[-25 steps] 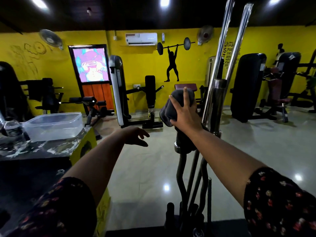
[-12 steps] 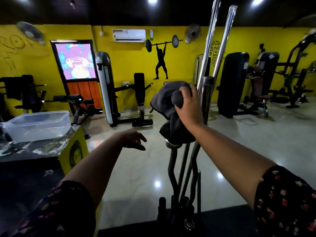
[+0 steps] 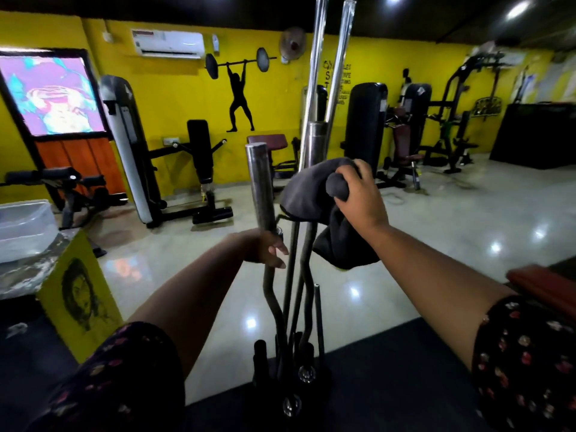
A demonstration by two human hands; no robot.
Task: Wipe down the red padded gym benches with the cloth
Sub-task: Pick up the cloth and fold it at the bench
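Right hand (image 3: 358, 194) gripped the cloth (image 3: 311, 188) mid-frame; red bench (image 3: 542, 285) lay at right edge, nearer it. Left hand (image 3: 265, 247) curled round a bar (image 3: 261, 185).

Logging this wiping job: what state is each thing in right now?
Dark grey cloth: bunched, gripped by right hand.
Curved steel bar: upright in rack, held by left hand.
Clear plastic tub: open, on counter.
Red padded bench: untouched at right edge.
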